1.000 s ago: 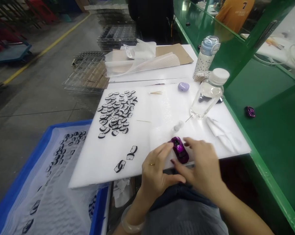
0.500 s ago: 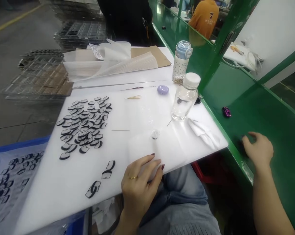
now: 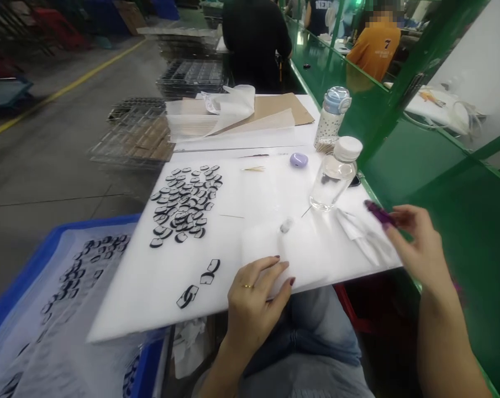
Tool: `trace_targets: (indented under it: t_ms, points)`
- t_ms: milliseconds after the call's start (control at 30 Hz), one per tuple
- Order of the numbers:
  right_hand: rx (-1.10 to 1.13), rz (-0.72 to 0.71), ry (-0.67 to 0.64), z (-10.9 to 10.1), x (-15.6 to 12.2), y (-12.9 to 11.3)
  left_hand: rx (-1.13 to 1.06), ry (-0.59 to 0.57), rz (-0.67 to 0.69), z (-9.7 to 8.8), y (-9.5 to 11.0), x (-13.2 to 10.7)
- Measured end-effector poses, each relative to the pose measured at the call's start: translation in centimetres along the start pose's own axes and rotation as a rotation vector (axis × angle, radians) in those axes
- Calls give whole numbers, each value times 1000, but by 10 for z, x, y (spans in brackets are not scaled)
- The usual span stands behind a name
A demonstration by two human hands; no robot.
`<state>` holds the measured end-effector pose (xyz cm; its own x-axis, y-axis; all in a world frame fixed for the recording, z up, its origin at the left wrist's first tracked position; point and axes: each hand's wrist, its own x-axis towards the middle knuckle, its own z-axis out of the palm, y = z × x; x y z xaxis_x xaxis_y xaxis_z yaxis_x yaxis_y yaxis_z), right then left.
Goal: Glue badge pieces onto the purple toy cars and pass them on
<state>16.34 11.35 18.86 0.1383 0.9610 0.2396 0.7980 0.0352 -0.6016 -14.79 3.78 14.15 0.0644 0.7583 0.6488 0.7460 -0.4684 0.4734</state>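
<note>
My right hand (image 3: 417, 249) hovers over the right edge of the white board (image 3: 150, 287), its fingers pinched on a small purple toy car (image 3: 378, 212) that is smeared by motion. My left hand (image 3: 256, 301) rests at the board's near edge with fingers loosely spread, holding nothing. Near it lie a few loose black-and-white curved pieces (image 3: 200, 284). A big cluster of the same pieces (image 3: 182, 203) sits on the board's left part. A tiny clear cup (image 3: 285, 225) stands mid-board.
A clear bottle (image 3: 333, 174), a dotted blue-lidded bottle (image 3: 332, 116), a lilac case (image 3: 299, 160) and folded white cloth (image 3: 359, 232) stand at the board's right. The green bench (image 3: 448, 182) runs on the right, a blue crate (image 3: 59, 309) with more pieces sits left. People work behind.
My right hand went out to the green bench, where the first purple car was left, and has come back over the board's edge holding a purple car. My left hand stayed at the near edge.
</note>
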Motion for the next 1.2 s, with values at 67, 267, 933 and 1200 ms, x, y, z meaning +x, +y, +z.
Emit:
trace_targets:
  t_ms: [67,267,933,1200]
  points:
    - [243,-333,-255,15,-28,-38,-14,-90,-32,-5,0,1]
    - [362,-569,-604,65,-41,-102,-114,-124,-40,-15,3,-4]
    - [1137,-331,-449,69,-26,-119,-347,-350,-125,-23,-1,26]
    - [1712,-195,-803,68,-25,-127,-352,-131,-186,-9,8,25]
